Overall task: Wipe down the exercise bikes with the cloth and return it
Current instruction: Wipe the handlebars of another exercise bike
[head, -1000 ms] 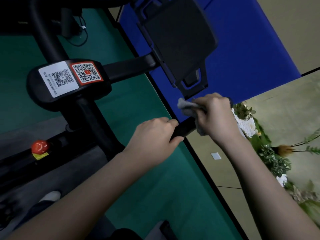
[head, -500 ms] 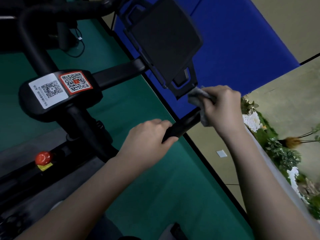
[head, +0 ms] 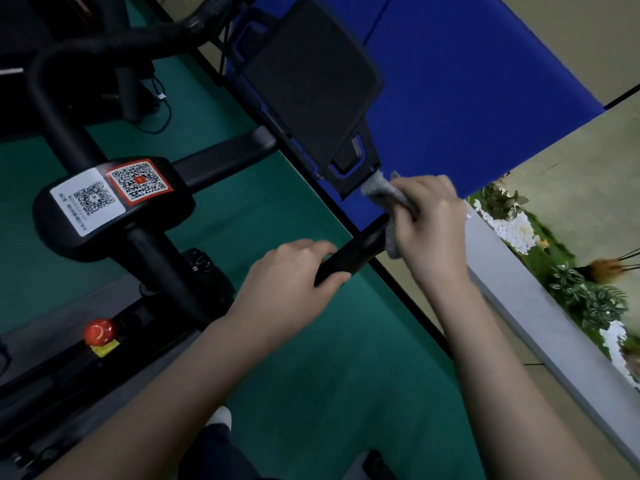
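A black exercise bike fills the left of the head view, with two QR stickers on its hub and a dark screen panel tilted above. A black handlebar grip runs between my hands. My left hand holds the near part of that grip. My right hand grips a grey cloth wrapped round the far end of the grip, just below the screen's bracket.
A red knob sits on the bike frame at lower left. Green matting lies under the bike and a blue mat beyond it. A grey ledge with plants runs along the right.
My right hand with the cloth has slid up the handlebar toward its far end near the screen bracket. The left hand has kept its hold. The view has shifted slightly.
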A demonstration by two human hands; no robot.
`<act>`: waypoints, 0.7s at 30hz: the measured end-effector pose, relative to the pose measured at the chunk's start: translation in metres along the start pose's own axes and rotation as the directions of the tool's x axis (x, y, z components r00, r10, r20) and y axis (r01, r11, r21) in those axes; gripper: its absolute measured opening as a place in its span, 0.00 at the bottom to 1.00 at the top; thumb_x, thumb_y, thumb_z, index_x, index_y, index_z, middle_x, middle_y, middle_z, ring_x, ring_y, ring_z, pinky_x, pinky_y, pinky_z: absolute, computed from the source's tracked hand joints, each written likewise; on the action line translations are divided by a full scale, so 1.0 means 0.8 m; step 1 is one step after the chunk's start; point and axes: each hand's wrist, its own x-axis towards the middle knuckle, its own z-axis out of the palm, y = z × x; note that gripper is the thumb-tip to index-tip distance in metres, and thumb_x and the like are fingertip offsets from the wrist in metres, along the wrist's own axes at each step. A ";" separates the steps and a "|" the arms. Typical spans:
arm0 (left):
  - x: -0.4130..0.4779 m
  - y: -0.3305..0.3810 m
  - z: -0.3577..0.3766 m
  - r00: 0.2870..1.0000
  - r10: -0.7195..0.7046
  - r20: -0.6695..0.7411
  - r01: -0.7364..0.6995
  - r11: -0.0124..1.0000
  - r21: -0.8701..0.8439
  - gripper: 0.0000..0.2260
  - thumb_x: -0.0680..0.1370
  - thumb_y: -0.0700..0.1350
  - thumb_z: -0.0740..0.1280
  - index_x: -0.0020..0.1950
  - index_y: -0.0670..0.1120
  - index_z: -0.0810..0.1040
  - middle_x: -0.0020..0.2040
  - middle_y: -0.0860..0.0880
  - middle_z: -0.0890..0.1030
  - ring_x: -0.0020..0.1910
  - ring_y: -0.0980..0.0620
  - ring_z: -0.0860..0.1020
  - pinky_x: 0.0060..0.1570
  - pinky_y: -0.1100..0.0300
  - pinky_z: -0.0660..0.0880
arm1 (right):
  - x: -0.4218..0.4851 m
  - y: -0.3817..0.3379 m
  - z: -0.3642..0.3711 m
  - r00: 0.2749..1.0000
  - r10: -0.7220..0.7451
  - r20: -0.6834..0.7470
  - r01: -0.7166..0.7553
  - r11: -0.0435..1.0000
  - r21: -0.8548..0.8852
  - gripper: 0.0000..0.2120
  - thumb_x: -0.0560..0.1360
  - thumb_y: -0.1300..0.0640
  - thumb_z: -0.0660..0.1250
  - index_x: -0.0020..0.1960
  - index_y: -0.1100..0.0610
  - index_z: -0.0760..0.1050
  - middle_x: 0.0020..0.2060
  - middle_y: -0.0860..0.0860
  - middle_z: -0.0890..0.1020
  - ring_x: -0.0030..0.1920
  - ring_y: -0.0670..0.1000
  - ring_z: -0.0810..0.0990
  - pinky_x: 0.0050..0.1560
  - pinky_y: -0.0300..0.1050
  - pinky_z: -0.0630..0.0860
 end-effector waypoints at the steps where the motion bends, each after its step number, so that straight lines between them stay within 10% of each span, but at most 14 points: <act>1: 0.001 0.001 0.000 1.000 -0.001 0.005 0.001 1.000 -0.001 0.18 0.77 0.59 0.64 0.64 0.53 0.74 0.57 0.54 0.78 0.53 0.50 0.78 0.53 0.50 0.76 | -0.010 -0.001 0.006 1.000 -0.016 -0.022 0.016 1.000 0.008 0.09 0.72 0.70 0.65 0.49 0.63 0.82 0.44 0.57 0.83 0.46 0.59 0.75 0.48 0.37 0.64; 10: 0.013 0.012 0.010 0.999 0.036 0.006 -0.036 0.998 -0.042 0.18 0.77 0.55 0.66 0.66 0.54 0.73 0.59 0.54 0.76 0.57 0.50 0.76 0.56 0.50 0.74 | -0.043 -0.001 0.051 0.813 0.224 -0.538 -0.118 0.967 0.224 0.11 0.71 0.77 0.63 0.50 0.69 0.78 0.45 0.63 0.79 0.47 0.61 0.76 0.53 0.42 0.72; 21: 0.012 0.011 0.015 0.993 0.105 -0.057 -0.109 0.992 -0.064 0.18 0.77 0.47 0.68 0.67 0.47 0.75 0.58 0.52 0.78 0.56 0.51 0.77 0.58 0.54 0.74 | -0.083 -0.055 0.082 0.539 0.706 -0.459 -0.333 0.679 0.654 0.08 0.77 0.64 0.63 0.54 0.66 0.75 0.48 0.60 0.78 0.50 0.55 0.78 0.51 0.43 0.75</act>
